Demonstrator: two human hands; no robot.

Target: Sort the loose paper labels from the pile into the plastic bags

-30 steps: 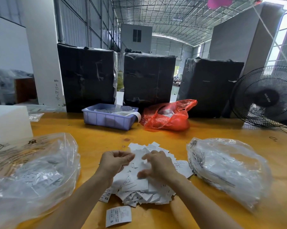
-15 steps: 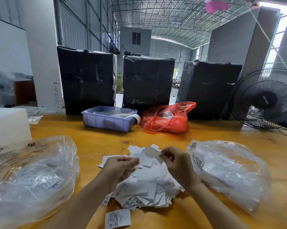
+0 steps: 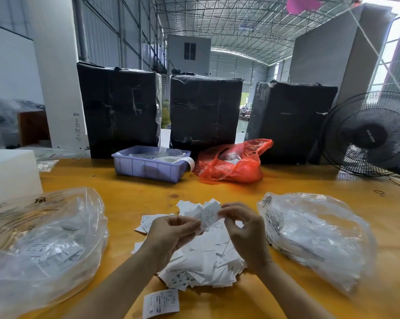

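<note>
One label (image 3: pixel 207 216): I see both hands pinching its ends, left hand (image 3: pixel 171 236), right hand (image 3: pixel 245 229).
Handling: thin, limp; grip edges.
Bags: 9 o'clock (image 3: pixel 44 245), 3 o'clock (image 3: pixel 314 240).
Pile (image 3: pixel 206 256): 6 o'clock.

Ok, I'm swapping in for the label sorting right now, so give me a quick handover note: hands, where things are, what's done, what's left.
Left hand and right hand together pinch one paper label, lifted above the pile.
The pile lies on the table between the left bag and the right bag.
Done: both bags already hold labels.
Left: bag the held label, then the big pile, plus the stray label at the near edge.
</note>
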